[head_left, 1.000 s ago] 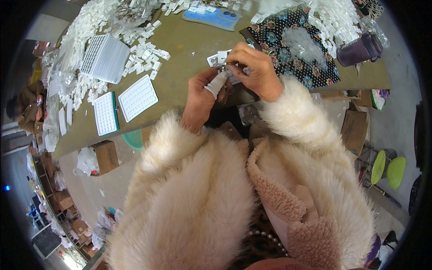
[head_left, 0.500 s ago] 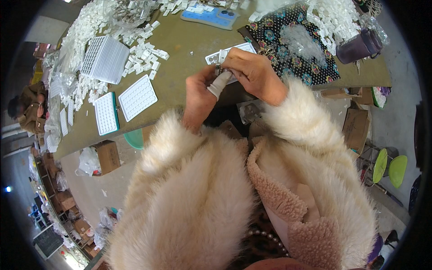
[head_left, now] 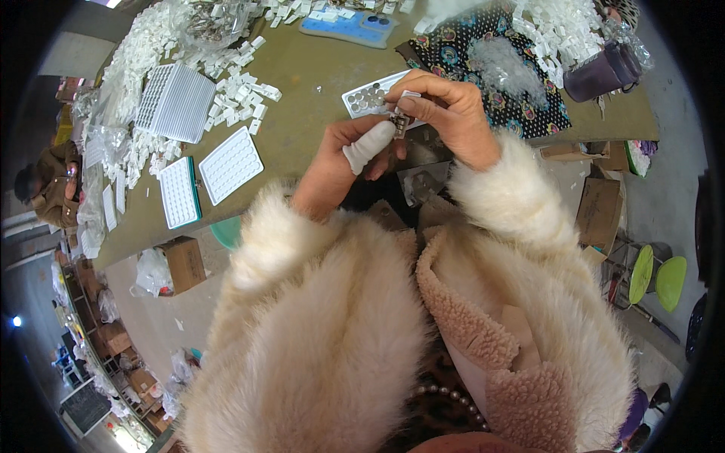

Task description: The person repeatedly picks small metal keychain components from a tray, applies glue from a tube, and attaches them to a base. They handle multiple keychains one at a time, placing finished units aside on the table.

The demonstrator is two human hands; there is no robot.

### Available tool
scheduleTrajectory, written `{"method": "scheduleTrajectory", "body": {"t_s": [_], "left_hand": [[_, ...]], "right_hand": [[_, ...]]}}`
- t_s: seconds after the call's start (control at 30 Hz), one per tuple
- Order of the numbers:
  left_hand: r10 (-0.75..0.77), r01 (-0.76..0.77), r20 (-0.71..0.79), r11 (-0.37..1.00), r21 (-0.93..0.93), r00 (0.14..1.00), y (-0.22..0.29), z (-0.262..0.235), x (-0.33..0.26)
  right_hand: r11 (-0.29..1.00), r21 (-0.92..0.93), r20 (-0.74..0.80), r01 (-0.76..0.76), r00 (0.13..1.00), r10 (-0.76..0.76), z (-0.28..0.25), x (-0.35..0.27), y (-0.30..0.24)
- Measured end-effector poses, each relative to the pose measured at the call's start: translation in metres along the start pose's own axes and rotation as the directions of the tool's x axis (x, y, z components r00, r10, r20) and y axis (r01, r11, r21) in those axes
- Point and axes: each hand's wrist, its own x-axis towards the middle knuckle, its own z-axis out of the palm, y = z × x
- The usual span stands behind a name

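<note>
My left hand [head_left: 343, 155], with a white cover on its thumb, pinches a small metal part [head_left: 399, 124]. My right hand [head_left: 449, 113] is closed at the upper end of that part, its thumb and forefinger on a small white plastic piece [head_left: 410, 95]. Whether the two pieces are joined cannot be made out. Just beyond my hands lies a white tray [head_left: 352, 110] with round silver discs in its pockets, partly hidden by my fingers.
White trays [head_left: 232, 166] and a ribbed white stack [head_left: 175, 103] lie at left by loose white plastic pieces [head_left: 242, 98]. A blue phone [head_left: 347, 29], dark patterned cloth [head_left: 453, 60] and dark bottle [head_left: 600, 77] are farther back. Another person [head_left: 57, 185] sits at far left.
My hands have shifted slightly right, and my right hand has opened away from my left. The metal part and the discs in the tray now show more.
</note>
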Motion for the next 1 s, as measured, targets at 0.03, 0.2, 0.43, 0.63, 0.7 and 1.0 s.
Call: {"method": "scheduleTrajectory", "body": {"t_s": [0.03, 0.2, 0.43, 0.63, 0.7, 1.0], "left_hand": [[-0.024, 0.025, 0.031, 1.0, -0.01, 0.999, 0.001, -0.003, 0.0], [-0.064, 0.073, 0.052, 0.975, -0.21, 0.997, -0.008, -0.006, 0.003], [-0.038, -0.005, -0.078, 0.873, -0.487, 0.996, -0.023, -0.001, 0.007], [0.032, -0.021, 0.006, 0.792, -0.611, 0.999, -0.027, 0.01, 0.011], [0.044, -0.013, 0.035, 0.786, -0.618, 0.998, -0.029, 0.016, 0.012], [-0.036, 0.01, -0.027, 0.762, -0.648, 0.999, -0.045, 0.012, 0.019]], "right_hand": [[0.996, 0.078, 0.035, -0.044, 0.999, 0.041, -0.003, -0.001, -0.002], [0.947, -0.221, 0.046, 0.232, 0.973, -0.228, -0.005, 0.001, 0.004], [0.817, -0.417, 0.048, 0.398, 0.907, -0.418, 0.01, -0.004, 0.01], [0.745, -0.515, 0.001, 0.424, 0.87, -0.494, 0.018, -0.006, 0.017], [0.664, -0.594, -0.01, 0.455, 0.82, -0.572, 0.019, -0.007, 0.02], [0.716, -0.577, -0.043, 0.393, 0.861, -0.507, 0.006, -0.015, 0.029]]}}
